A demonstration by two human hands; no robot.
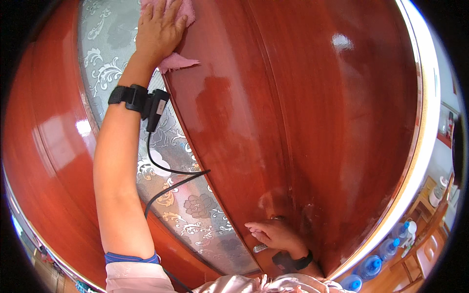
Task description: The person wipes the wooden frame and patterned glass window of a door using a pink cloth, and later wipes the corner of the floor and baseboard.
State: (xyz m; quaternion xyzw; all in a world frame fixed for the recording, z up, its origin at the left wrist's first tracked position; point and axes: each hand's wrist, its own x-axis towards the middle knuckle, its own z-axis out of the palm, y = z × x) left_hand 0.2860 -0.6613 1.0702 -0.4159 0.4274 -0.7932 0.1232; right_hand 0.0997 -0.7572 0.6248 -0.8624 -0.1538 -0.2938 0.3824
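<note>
At the top of the view, my left hand (159, 34) presses a pink cloth (176, 62) flat where a patterned glass strip (106, 40) meets the glossy red-brown wood panel (234, 121). The glass bears white scrolls and flowers. Low in the view, my right hand (273, 234) is before the wood panel, fingers slightly bent and pointing left, with nothing seen in it. Just below its fingers is a small pale, dotted object (261, 248). A small metal fitting (277, 217) shows above that hand. Whether the right hand touches the panel is unclear.
A black strap device (155, 110) on my left wrist trails a black cable (176, 171) across the glass. Several blue-capped water bottles (370, 266) stand at lower right, near wooden furniture (414, 267). A bright white edge (427, 121) borders the panel.
</note>
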